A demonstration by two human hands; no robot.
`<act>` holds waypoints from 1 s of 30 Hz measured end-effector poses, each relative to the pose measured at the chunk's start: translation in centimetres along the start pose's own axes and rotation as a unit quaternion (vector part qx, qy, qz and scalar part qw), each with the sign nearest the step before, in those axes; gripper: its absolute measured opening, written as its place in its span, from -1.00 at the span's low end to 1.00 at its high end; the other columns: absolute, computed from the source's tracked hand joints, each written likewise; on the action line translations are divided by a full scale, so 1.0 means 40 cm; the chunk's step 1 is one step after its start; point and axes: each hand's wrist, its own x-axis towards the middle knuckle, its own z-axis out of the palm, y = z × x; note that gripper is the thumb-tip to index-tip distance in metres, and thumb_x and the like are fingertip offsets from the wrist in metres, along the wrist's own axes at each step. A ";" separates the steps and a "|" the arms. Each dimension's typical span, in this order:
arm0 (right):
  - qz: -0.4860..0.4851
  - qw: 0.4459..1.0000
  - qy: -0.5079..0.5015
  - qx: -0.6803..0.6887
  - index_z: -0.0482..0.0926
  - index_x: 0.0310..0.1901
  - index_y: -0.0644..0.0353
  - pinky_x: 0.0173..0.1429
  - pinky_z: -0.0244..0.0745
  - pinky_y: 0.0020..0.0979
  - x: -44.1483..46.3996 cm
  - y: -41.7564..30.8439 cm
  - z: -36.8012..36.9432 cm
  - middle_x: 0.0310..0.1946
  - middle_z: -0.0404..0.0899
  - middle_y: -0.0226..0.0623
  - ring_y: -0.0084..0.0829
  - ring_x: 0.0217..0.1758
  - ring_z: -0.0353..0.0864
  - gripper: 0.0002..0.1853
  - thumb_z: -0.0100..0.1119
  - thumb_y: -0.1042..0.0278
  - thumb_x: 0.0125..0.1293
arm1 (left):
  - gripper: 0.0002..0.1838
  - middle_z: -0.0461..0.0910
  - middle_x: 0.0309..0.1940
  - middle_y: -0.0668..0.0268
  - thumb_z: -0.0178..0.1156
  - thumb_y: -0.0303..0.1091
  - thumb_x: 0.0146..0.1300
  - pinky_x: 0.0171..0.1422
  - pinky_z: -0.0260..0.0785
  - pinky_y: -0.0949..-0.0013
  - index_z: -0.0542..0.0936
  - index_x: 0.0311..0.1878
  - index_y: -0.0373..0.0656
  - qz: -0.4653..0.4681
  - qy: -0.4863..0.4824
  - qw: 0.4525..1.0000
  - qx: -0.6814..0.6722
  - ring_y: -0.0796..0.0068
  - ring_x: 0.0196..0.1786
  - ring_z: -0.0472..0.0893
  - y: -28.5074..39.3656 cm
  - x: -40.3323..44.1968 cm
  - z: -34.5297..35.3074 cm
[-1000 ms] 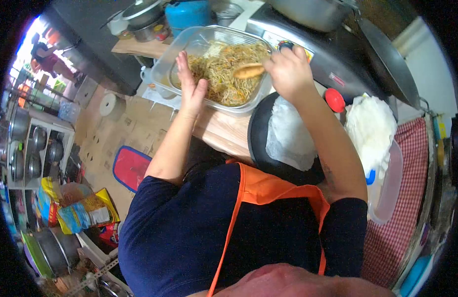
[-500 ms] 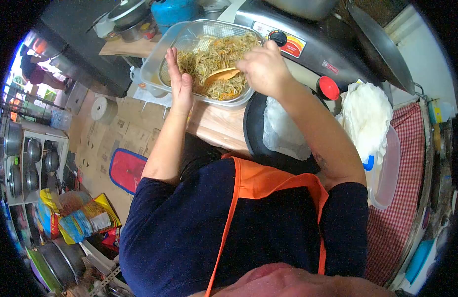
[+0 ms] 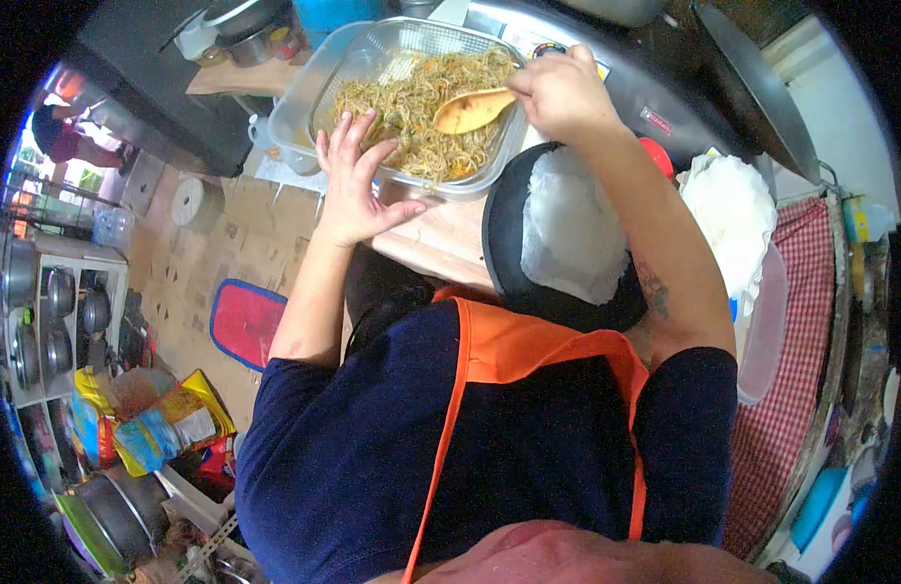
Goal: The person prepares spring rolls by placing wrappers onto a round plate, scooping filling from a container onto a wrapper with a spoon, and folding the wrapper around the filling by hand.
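My right hand (image 3: 559, 90) is closed round the handle of a wooden spoon (image 3: 472, 111), whose bowl rests over a cooked noodle-like vegetable mix (image 3: 421, 131). The mix lies in a perforated basket set within a clear plastic container (image 3: 300, 107). At the near left edge of that container is my left hand (image 3: 355, 185), fingers spread and holding nothing. Below my right forearm, a black round pan (image 3: 504, 229) bears a thin white sheet (image 3: 572, 234). A stack of white wrappers (image 3: 731, 219) sits farther right.
A gas stove (image 3: 645, 92) stands behind, with a wok (image 3: 757, 92) leaning at its right. A red cup (image 3: 657, 156) is partly behind my forearm. A checked cloth (image 3: 786, 341) covers the right side. At far left, another person (image 3: 66, 136) is partly visible.
My left hand has turned and spread its fingers lower at the container's edge. The spoon has moved right and up over the mix, with its bowl now lying more level.
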 end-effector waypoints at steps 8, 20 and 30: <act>-0.046 0.996 0.071 -0.018 0.60 -0.45 -0.03 -0.05 0.24 -0.19 0.015 -0.022 0.004 -0.46 0.58 -0.45 -0.37 -0.22 0.58 -0.91 0.11 0.30 0.01 | -0.20 0.23 0.34 0.13 0.49 0.13 -0.31 0.44 -0.28 -0.18 0.49 0.06 0.01 -0.047 -0.028 0.998 0.030 -0.03 0.45 0.07 -0.008 0.012 -0.025; -0.040 0.999 0.003 -0.030 0.62 -0.50 -0.01 -0.14 0.27 -0.18 -0.021 -0.092 -0.097 -0.52 0.61 -0.40 -0.36 -0.31 0.62 -0.91 0.12 0.31 -0.04 | -0.20 0.24 0.34 0.13 0.53 0.03 -0.38 0.43 -0.29 -0.20 0.46 0.04 0.01 -0.073 -0.016 0.997 0.009 -0.03 0.44 0.11 -0.009 0.010 -0.007; -0.036 0.989 0.132 -0.060 0.62 -0.47 -0.04 -0.20 0.27 -0.17 0.004 -0.067 -0.043 -0.54 0.61 -0.42 -0.37 -0.36 0.62 -0.91 0.13 0.31 -0.04 | -0.18 0.22 0.35 0.05 0.55 -0.03 -0.34 0.45 -0.11 -0.07 0.43 0.06 -0.08 -0.068 -0.035 0.997 0.000 -0.10 0.44 0.08 -0.006 -0.005 -0.004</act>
